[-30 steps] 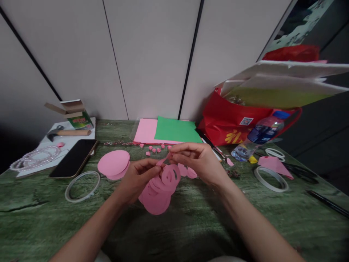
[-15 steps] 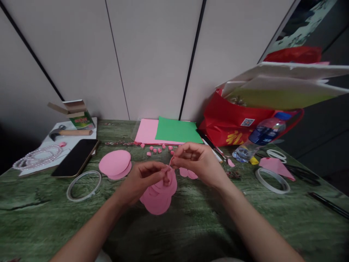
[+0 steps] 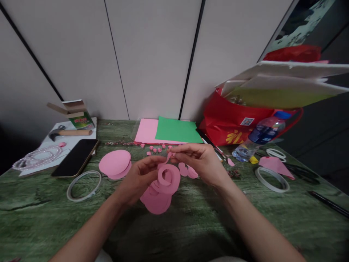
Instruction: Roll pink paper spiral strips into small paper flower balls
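Note:
Between my hands hangs a pink paper spiral (image 3: 173,182), its coils drooping in loops. My right hand (image 3: 197,160) pinches the strip's upper end between thumb and fingers. Just left of it, my left hand (image 3: 141,178) is closed on the same strip a little lower down. Below the coils, a pink paper piece with a rounded edge (image 3: 157,204) lies over the table. Several small rolled pink paper buds (image 3: 155,150) sit beyond my fingers. Partly behind my right hand are cut pink paper shapes (image 3: 192,172).
Pink paper circles (image 3: 114,162), a phone (image 3: 75,158) and a tape roll (image 3: 84,186) lie to the left, with a hammer (image 3: 72,133) behind. At right stand a water bottle (image 3: 259,136) and a red bag (image 3: 234,120), near another tape roll (image 3: 272,180). Green paper (image 3: 178,130) lies behind.
Both hands keep hold of the strip. Its upper end turned between the right fingers, and the left fingers drew up close, then eased back; the coils now hang in a wider loop.

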Available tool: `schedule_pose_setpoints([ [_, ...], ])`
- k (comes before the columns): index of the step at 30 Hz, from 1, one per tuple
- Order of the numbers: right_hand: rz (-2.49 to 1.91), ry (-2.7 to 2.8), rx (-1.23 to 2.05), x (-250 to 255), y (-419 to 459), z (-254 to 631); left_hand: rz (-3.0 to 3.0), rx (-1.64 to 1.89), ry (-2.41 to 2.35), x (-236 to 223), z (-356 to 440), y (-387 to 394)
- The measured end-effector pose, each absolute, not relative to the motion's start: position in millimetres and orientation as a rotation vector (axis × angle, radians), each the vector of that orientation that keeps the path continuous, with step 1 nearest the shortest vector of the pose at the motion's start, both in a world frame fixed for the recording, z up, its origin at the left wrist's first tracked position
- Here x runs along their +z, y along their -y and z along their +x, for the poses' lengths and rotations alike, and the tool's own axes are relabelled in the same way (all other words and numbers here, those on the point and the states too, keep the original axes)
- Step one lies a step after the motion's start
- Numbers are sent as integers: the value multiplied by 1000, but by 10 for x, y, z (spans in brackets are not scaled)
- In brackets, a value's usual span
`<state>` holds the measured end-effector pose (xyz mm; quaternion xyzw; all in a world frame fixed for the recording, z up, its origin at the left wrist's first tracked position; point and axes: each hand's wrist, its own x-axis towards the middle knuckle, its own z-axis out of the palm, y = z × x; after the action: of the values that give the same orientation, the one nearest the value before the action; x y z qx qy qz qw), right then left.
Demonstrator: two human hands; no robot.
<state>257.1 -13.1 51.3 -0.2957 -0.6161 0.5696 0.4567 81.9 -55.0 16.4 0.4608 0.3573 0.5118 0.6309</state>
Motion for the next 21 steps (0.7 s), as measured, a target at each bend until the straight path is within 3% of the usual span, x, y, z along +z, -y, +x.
schedule_pose_setpoints([
  [10, -728, 1473, 1487, 504, 139, 2547, 1033, 1118, -811, 148, 780, 549],
  [21, -757, 1595, 1294, 499, 148, 2524, 1078, 1051, -829, 149, 772, 567],
])
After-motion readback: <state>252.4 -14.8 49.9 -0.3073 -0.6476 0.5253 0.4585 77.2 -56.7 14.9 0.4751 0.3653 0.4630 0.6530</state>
